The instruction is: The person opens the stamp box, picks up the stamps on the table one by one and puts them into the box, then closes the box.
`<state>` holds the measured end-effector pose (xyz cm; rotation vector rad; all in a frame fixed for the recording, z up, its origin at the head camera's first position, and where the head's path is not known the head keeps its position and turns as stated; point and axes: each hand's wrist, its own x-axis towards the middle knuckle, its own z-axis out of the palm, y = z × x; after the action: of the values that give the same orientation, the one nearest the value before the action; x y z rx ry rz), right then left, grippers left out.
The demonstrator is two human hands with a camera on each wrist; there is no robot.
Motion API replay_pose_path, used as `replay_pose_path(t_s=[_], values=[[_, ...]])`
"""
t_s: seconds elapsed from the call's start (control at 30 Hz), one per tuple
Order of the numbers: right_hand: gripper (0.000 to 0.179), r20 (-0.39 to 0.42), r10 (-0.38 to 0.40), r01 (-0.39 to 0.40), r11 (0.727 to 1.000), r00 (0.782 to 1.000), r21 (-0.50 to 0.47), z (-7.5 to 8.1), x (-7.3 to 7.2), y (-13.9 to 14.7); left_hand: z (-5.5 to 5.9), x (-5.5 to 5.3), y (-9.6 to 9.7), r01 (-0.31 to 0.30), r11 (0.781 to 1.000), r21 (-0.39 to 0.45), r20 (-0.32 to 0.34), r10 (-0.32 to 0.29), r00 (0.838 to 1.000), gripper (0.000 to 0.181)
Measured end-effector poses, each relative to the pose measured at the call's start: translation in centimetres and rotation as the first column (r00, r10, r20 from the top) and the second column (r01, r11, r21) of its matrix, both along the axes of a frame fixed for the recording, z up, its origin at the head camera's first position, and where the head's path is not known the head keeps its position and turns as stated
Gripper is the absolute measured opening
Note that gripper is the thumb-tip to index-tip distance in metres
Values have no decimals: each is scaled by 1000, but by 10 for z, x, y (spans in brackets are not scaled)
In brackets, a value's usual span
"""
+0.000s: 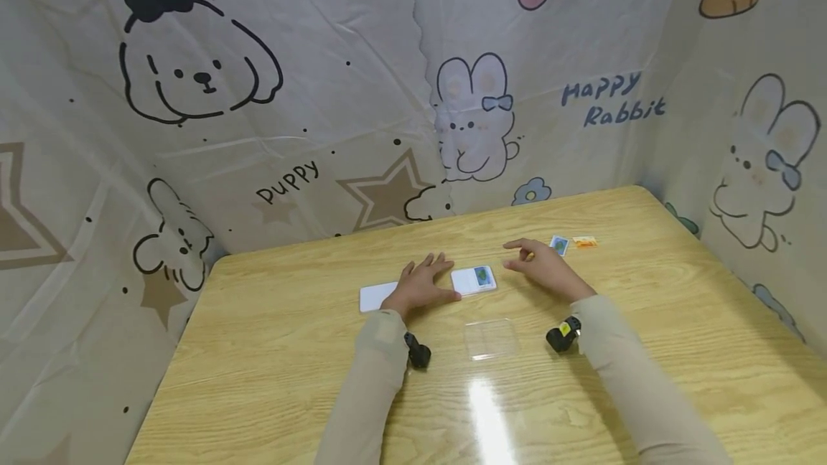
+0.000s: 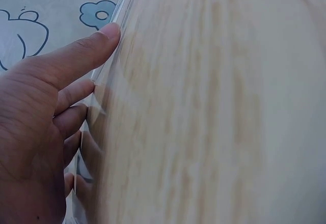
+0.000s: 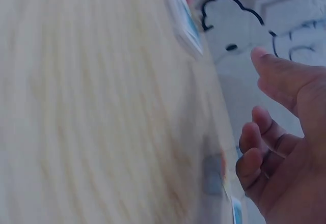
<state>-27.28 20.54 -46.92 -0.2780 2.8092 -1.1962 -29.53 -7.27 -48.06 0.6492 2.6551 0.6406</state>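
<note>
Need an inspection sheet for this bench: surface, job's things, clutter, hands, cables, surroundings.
Surface: wood-grain table, glare near the front.
Job's things: white rectangle with blue-green picture between the hands; plain white rectangle, partly hidden by the left hand; small blue-green picture and orange picture beyond the right hand.
Clutter: clear plastic tray.
Hands: left hand spread beside the pictured rectangle; right hand holds nothing visible, thumb and index apart.
Cables: nothing seen.
Surroundings: cartoon-printed backdrop.

Tabletop (image 1: pixel 271 372): glossy wood-grain | lid (image 1: pixel 492 339): clear plastic | backdrop (image 1: pixel 336 85): creased cloth
</note>
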Motion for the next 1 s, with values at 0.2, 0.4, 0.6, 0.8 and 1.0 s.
replay_pose_path(t_s=[0.2,0.4,0.6,0.8,1.0], values=[[53,-2,-60,60,998,998,-35,3,-2,27,1,0,-1,3,1000,15,10,-4,1000,79],[62,24,-112,114,991,993,-71,1,1,55,1,0,-1,1,1000,11,-1,-1,1000,79],[68,46,-152,151,988,987,26,-9,2,75,2,1,-2,9,1000,16,8,-9,1000,80],[69,85,-152,152,988,985,2,-15,0,84,0,1,-2,5,1000,18,8,-5,1000,79],[65,90,-150,148,988,985,33,-14,-5,86,-2,0,-3,1,1000,7,-2,-1,1000,79]])
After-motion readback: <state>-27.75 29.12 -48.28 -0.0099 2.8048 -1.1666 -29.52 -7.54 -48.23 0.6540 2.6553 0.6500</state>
